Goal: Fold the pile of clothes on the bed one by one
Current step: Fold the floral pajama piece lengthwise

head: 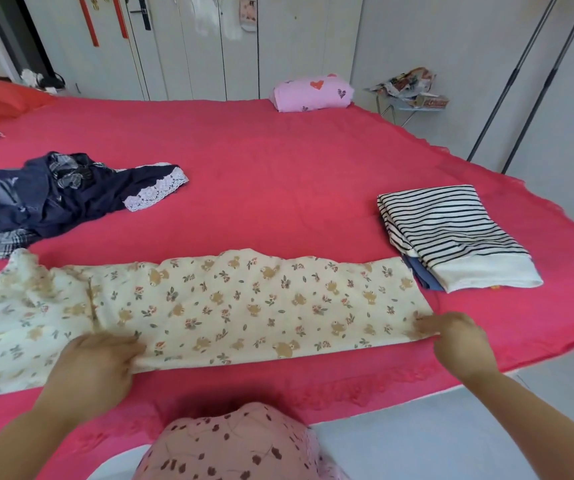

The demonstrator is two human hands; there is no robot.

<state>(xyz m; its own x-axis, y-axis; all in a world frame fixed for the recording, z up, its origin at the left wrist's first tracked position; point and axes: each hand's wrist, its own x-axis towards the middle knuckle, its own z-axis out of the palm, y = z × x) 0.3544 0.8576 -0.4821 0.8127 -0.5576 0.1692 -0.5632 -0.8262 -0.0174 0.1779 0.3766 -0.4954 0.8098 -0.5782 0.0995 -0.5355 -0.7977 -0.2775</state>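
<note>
Garment: floral garment lies flat on the bed, along its near edge, already narrowed to a long strip.
Long axis: runs left to right across the view, parallel to the bed's near edge. The straight hem end points right and the wider, rumpled end spreads left.
Left grip: left grip sits on the strip's near edge, left of its middle. The fingers are curled and bunching cloth, so this is a hold, not a flat press.
Right grip: right grip is at the near corner of the right hem, fingers laid over the cloth, thumb hidden (reads as a pinch).
Key relation: most of the strip lies between the two grips. The loose wide end lies beyond the left grip, further left. The right grip already holds a free end.
Next move, judged: carry the right end leftward along the long axis while the left grip anchors the crease.
Neighbours: striped stack is just beside the hem's far corner. The dark pile is close behind the left end.
Risk: a lifted hem may brush the striped stack.
</note>
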